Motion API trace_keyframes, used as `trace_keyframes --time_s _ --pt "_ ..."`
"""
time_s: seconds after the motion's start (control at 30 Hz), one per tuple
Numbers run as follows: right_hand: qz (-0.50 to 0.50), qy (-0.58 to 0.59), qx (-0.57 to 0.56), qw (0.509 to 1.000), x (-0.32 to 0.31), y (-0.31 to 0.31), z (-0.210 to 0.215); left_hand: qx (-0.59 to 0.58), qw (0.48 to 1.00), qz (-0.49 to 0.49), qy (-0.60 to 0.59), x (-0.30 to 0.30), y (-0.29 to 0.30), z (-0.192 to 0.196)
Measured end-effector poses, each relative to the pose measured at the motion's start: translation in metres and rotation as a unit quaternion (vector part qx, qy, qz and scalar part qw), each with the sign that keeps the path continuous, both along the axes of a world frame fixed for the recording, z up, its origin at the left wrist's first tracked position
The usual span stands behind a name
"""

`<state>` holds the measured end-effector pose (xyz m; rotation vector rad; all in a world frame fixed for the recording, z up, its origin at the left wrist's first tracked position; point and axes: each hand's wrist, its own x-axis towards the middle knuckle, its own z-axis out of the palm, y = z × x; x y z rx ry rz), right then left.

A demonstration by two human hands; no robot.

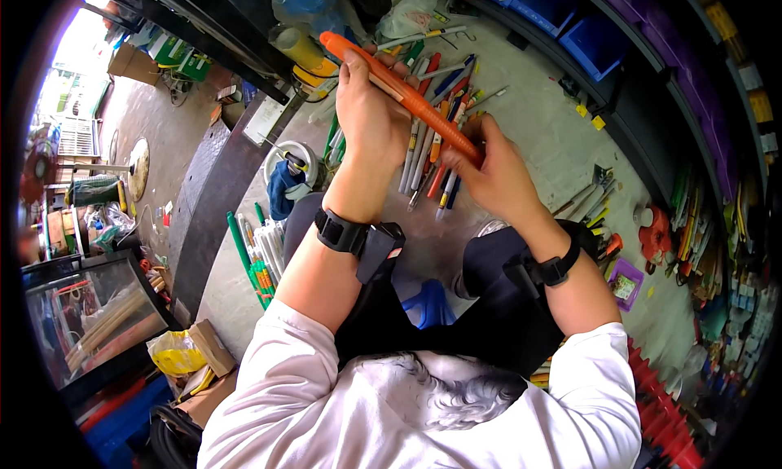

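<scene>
Slanting high over the grey floor (533, 139), here's the orange tube (428, 120), its far end tipped toward the upper left, its ribbed near end down to the right! The left hand (364, 102) is clamped on the upper half, thumb on the near side, fingertips peeking out beyond. And the right hand (498, 174)? Closed on the lower end, thumb and finger pressed against it. Below them, a loose pile of sticks (419, 155) fans over the floor in white, red, orange and blue. On each wrist, a black strap (340, 233). Over to the left, a blue cloth (285, 188) hangs near a bundle of green and white rods (259, 265); to the right, a purple basket (626, 281) sits on the floor, and blue bins (593, 45) line the shelf at the top.
</scene>
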<state>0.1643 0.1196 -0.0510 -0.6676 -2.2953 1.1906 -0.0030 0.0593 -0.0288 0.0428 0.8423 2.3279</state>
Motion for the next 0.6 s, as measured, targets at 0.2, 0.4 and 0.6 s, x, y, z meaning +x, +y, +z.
trace_keyframes --time_s 0.2,0.4,0.6 --pt "-0.039 -0.038 -0.457 0.888 0.002 0.021 -0.004 0.062 0.995 -0.056 0.047 0.006 0.000 -0.005" --pt "-0.037 0.039 -0.051 0.997 -0.004 0.003 -0.008 0.044 0.999 -0.025 0.020 0.009 0.001 -0.006" --pt "0.006 -0.049 -0.424 0.904 0.001 0.022 -0.003 0.005 0.997 -0.077 0.025 0.015 0.003 -0.013"
